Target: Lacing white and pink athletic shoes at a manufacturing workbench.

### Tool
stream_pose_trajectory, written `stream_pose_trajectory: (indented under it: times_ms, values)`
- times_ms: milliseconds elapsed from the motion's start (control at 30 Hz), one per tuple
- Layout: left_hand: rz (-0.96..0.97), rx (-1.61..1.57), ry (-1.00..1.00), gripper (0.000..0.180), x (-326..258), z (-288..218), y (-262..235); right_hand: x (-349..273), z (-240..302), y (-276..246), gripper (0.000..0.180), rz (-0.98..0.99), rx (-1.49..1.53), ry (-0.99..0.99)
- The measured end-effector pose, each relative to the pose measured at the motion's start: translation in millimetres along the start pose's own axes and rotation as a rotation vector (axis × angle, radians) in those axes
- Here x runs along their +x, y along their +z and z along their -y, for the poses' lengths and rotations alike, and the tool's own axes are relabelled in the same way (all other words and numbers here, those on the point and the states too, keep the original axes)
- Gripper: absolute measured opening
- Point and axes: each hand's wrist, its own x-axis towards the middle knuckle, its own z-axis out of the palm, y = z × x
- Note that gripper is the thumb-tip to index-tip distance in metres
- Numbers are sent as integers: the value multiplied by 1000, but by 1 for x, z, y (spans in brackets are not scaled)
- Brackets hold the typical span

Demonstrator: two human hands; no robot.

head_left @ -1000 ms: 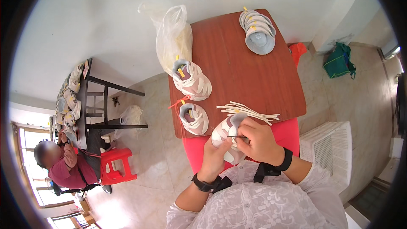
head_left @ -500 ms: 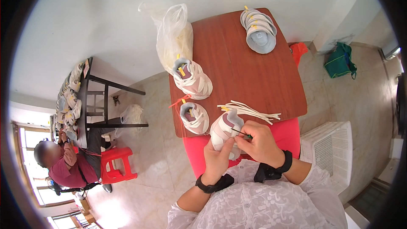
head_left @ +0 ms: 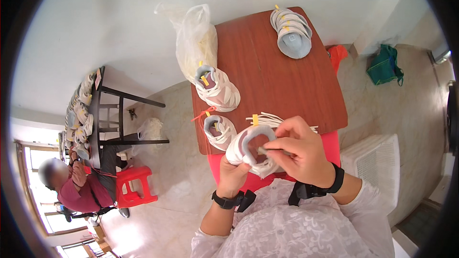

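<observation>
Shoe upper, pink and white (head_left: 253,144), one: held above the near edge of the worktop (head_left: 267,81), opening turned upward, yellow tab (head_left: 255,120) at its far rim.

Left to right:
- Co-worker in maroon top (head_left: 81,191), one, seated on a red stool (head_left: 136,184).
- Clear plastic bag (head_left: 193,38), one, far left corner of the worktop.
- Laced upper (head_left: 220,91), one, beside the bag.
- Second laced upper (head_left: 221,136), one, nearer the person, red cord (head_left: 205,112) by its tab.
- Left hand (head_left: 233,176): closed round the near left side of the held upper.
- White laces (head_left: 267,120), loose bundle, just beyond it.
- Nested uppers (head_left: 292,36), one stack, far right.
- Right hand (head_left: 306,153): thumb and fingertips drawn narrow at the opening, pinching a slim object (head_left: 262,150) too blurred to identify.
- White basket (head_left: 373,162), one, right of the worktop.
- Green bag (head_left: 385,65), one, on the floor.

Handling note, by judgement: brace the wall firmly without crushing the collar; tilt the opening so the right fingertips are in plain view; use short, even pulls; guard the lining from snags.
</observation>
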Motion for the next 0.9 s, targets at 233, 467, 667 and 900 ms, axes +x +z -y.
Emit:
stream_pose_trajectory:
  times_ms: [233, 467, 667, 900]
  values:
    - [-59, 26, -50, 47, -1, -21, 19, 4, 30, 14, 18, 14, -57, -47]
    - [-76, 120, -51, 57, -21, -12, -7, -5, 35, 18, 20, 129, -47, -16]
    - [253, 98, -20, 49, -14, -22, -3, -7, 40, 22, 18, 85, -104, -93]
    - [-70, 48, 157, 51, -11, -17, 19, 10, 31, 11, 28, 135, -117, -25]
